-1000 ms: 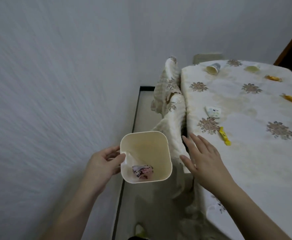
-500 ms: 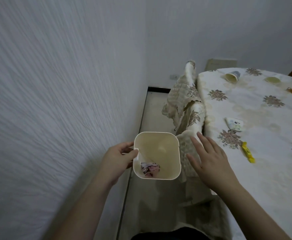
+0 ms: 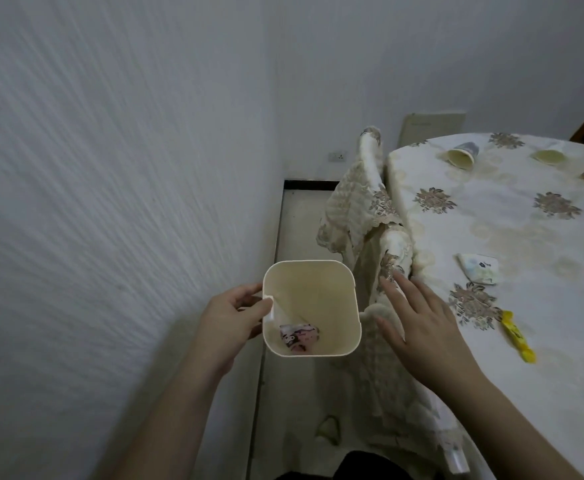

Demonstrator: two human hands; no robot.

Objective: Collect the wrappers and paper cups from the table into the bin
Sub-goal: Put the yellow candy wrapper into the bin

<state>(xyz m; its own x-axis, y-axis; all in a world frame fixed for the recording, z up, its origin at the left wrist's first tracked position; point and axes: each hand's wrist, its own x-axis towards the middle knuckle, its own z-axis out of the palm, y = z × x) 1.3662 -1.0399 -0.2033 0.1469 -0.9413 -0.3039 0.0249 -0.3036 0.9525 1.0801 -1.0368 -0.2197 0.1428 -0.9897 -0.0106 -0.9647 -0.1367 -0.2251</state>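
The bin [image 3: 311, 308] is gripped at its 9 o'clock rim by the left hand [image 3: 230, 325]; the right hand [image 3: 418, 327] is spread, empty, at 3 o'clock. 1 wrapper [image 3: 299, 336] is binned; 2 paper cups [image 3: 460, 156] and 4 wrappers [image 3: 479, 268] are left on the table [image 3: 543, 375]

- A big white wall [image 3: 103, 174] with fine streaky lines fills the left side.
- A smoother white wall [image 3: 404, 53] runs across the back.
- Low on the back wall sits a small white socket [image 3: 338, 156].
- A black strip [image 3: 309, 184] runs along the bottom of the back wall.
- The floor [image 3: 299, 223] is pale and looks like tile.
- A table [image 3: 532, 341] on the right wears a cream cloth with brown flowers.
- A chair [image 3: 363, 202] under a lacy cream cover stands just beside the table.
- A pale flat panel [image 3: 432, 128] leans on the back wall.
- The light is dim and soft.
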